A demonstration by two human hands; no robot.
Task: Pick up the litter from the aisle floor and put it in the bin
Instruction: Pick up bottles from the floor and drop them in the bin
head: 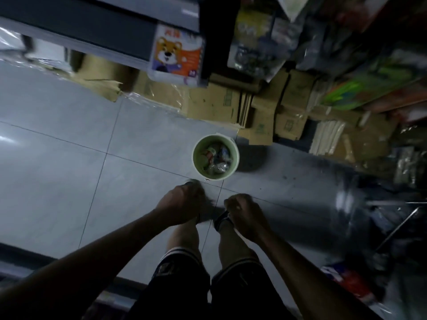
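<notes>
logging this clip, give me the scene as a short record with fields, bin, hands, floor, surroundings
bin: pale green bin upright on the tiled floor, open top, litter inside, looks like bottles and wrappers
left hand: left hand fingers curled, just short of the bin; blurred, cannot tell if it holds anything
right hand: right hand fingers curled, nothing visible in it
floor near bin: no loose litter visible
beyond bin: flattened cardboard against the shelves
shelf: pack with a cartoon dog

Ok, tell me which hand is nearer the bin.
The left hand: its knuckles sit just below the rim of the green bin, while the right hand hangs lower and further off.
</notes>
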